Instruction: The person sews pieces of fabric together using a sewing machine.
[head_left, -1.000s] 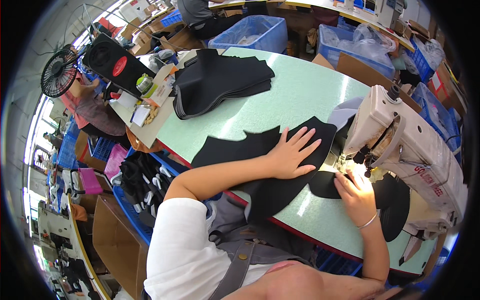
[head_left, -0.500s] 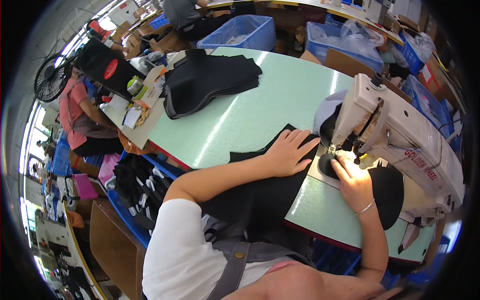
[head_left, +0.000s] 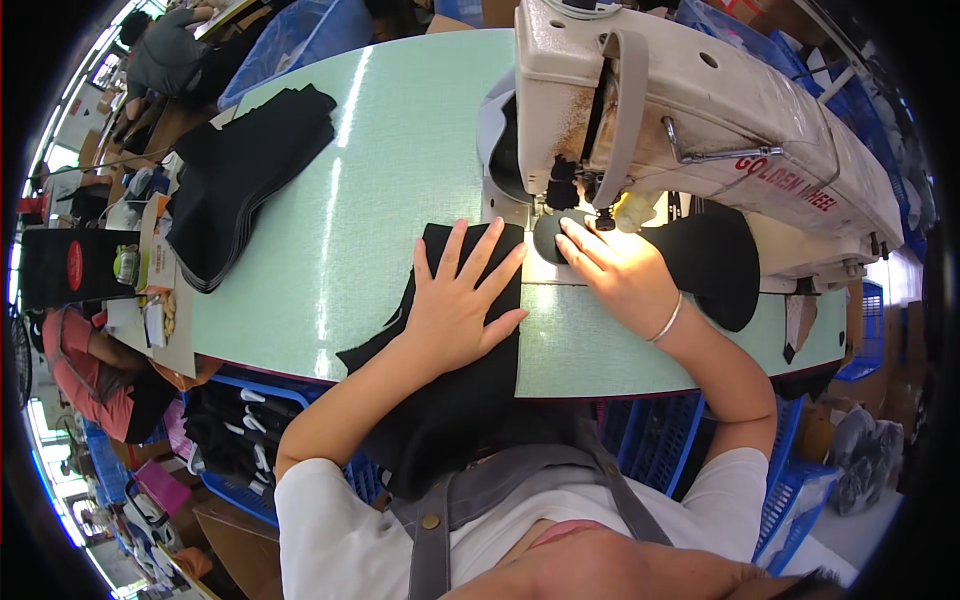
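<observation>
My left hand (head_left: 452, 310) lies flat with fingers spread on a black fabric piece (head_left: 455, 400), which hangs over the table's near edge toward my lap. My right hand (head_left: 632, 278) is beside the needle area of a white sewing machine (head_left: 700, 130), its fingers stretched out and pressing on a small dark rounded piece (head_left: 547, 240) on the machine bed. That hand's thumb is hidden. Under the machine arm, right of this hand, lies another black fabric piece (head_left: 715, 262). The machine's lamp lights the fingertips.
On the left of the pale green table (head_left: 400, 130) lies a stack of black cut pieces (head_left: 240, 180). A blue crate (head_left: 232, 490) of black and white items stands below the table's left. Co-workers (head_left: 95, 375) are at the far left. Blue baskets (head_left: 650, 450) sit under the near edge.
The view has turned, so the table and machine appear further left and rotated. Both hands stay near the same places: the left on the black fabric, the right by the needle area.
</observation>
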